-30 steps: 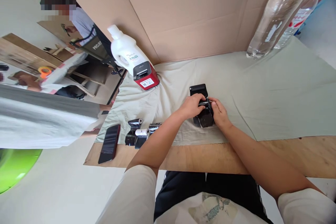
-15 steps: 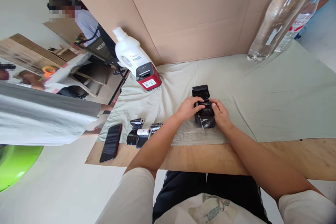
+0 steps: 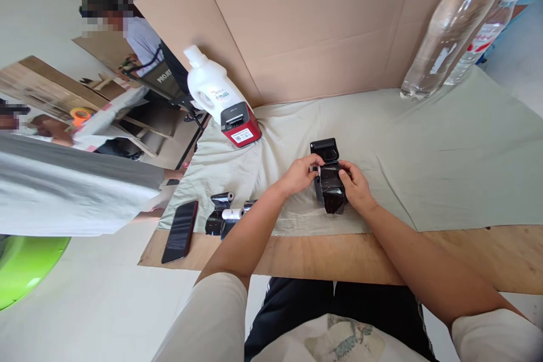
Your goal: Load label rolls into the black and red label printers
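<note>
We hold a small black printer [image 3: 330, 184] on the pale cloth [image 3: 424, 141], its lid up: our left hand [image 3: 299, 174] pinches a small white piece at its top, our right hand [image 3: 355, 185] curls against its side. The red printer [image 3: 240, 124] behind bears a QR label; its print is too small to read.

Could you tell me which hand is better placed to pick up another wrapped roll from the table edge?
Probably the left hand: the wrapped rolls lie on its side, while the right hand steadies the black printer.
</note>
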